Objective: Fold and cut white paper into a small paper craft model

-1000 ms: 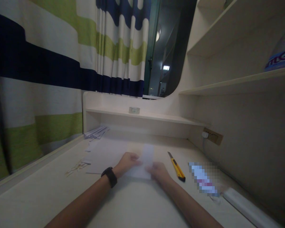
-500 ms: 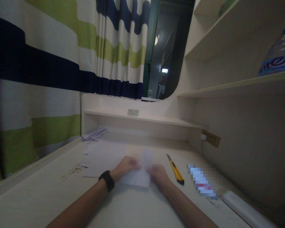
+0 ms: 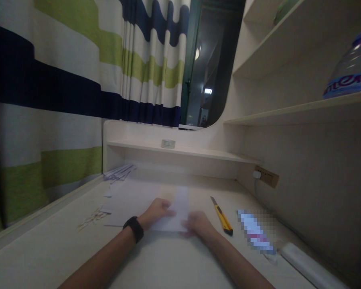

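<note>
2 hands now press the white paper strip (image 3: pixel 176 212) flat on the desk (image 3: pixel 174 265), mid-surface; a moment ago it stood lifted. Left hand (image 3: pixel 156 210) and right hand (image 3: pixel 198 224) lie fingers-down on its edges, the yellow utility knife (image 3: pixel 222 216) just right.

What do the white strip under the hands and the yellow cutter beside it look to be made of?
White strip: probably thin matte paper; it lies flat and pale, pressed by the left hand and right hand. Yellow cutter: seemingly glossy plastic body with a dark tip; any metal blade is too blurred to tell.
</note>
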`<state>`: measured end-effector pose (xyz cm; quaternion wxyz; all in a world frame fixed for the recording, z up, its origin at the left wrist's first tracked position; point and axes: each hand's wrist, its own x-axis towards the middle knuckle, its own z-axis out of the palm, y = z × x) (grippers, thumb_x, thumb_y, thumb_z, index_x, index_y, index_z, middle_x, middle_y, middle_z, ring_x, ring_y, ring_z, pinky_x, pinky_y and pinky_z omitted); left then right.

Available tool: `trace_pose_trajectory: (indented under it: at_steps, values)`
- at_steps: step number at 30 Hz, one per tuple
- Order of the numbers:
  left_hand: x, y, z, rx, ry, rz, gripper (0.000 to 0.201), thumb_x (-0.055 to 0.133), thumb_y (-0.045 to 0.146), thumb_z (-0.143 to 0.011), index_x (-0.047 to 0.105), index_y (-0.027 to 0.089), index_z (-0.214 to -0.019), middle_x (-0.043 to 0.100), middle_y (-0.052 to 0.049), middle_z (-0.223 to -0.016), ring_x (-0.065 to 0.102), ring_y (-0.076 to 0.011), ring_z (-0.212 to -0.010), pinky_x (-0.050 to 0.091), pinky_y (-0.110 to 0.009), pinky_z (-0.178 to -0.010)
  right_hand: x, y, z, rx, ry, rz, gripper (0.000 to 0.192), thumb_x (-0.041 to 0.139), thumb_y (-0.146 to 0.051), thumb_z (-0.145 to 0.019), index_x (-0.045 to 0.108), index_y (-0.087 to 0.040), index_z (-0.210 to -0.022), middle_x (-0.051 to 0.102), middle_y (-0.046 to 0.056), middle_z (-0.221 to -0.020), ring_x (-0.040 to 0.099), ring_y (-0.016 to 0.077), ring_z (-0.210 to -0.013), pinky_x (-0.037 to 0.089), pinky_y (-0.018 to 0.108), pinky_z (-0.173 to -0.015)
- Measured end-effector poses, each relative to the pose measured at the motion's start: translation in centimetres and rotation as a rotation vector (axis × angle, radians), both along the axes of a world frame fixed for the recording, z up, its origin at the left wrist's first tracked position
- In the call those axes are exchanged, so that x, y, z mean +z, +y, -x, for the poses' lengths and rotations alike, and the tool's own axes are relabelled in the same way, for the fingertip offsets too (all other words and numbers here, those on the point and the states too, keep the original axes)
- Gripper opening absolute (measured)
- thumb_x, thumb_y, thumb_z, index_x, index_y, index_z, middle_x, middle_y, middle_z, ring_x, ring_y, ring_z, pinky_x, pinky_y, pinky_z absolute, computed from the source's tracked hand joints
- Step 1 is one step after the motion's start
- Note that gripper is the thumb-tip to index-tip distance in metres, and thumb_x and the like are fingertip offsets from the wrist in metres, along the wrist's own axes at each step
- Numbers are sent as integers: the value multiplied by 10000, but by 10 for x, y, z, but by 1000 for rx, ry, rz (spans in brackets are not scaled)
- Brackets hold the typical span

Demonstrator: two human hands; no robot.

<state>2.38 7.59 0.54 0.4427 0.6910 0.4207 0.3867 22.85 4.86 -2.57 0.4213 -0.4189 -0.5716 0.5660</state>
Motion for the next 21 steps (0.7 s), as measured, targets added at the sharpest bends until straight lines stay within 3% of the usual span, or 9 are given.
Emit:
trace_pose_trajectory:
  at_steps: [10, 15, 18, 21]
  values:
    - [2, -6, 0, -79, -63, 27, 369, 715, 407, -627, 685, 83, -801, 676, -74, -738, 591, -181, -620, 419, -256, -559, 9, -4, 1, -3, -49, 3, 395, 838, -354, -405, 612, -102, -610, 597, 17, -541, 598, 149, -476, 506, 248, -455]
    - [5, -9, -2, -54, 18, -79, 367, 627, 454, -725, 670, 90, -732, 661, -58, -678, 565, -158, -577, 378, -231, -506, 8, -2, 0, 34, -37, -29, 407, 829, -368, -446, 642, -99, -687, 628, 32, -578, 612, 163, -509, 511, 271, -494]
    - [9, -12, -5, -76, 108, -162, 327, 608, 417, -757, 683, 99, -739, 665, -47, -670, 569, -152, -573, 381, -225, -513, 13, 0, 1, -40, 72, -142, 415, 762, -428, -564, 662, -110, -810, 684, 73, -708, 642, 182, -594, 522, 302, -571]
    - [14, -16, -9, -54, 180, -381, 263, 564, 359, -812, 699, 136, -778, 690, -41, -740, 606, -160, -661, 401, -224, -587, 26, -3, 0, -187, 52, -384, 338, 747, -380, -597, 680, -134, -819, 705, 93, -828, 662, 214, -744, 519, 343, -718]
